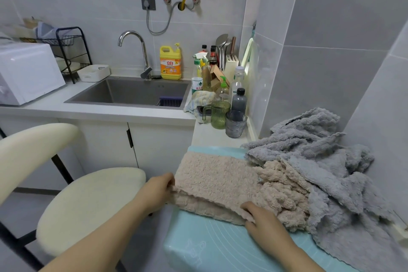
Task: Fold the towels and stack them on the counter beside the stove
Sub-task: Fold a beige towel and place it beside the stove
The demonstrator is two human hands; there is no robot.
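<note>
Surface: you work at a pale blue silicone mat [212, 247] laid over the near right counter, in a grey-tiled kitchen corner.
Far left: steel sink [130, 93] with curved faucet [136, 51], yellow detergent jug [170, 63], white microwave [26, 73].
Far centre: green ribbed cup [218, 115] and grey glass [235, 123], just beyond the mat's far edge.
Left: cream chair [88, 201], close against the mat's near left corner; open floor beyond it.
Towels: beige towel [220, 181], folded over along its near edge, lies across the mat; grey towels [326, 174] heaped loose at right, against the wall, overlapping its right end.
Your left hand [157, 192]: fingers pinched on the beige towel's left edge.
Your right hand [262, 218]: fingers curled, gripping its near folded edge.
</note>
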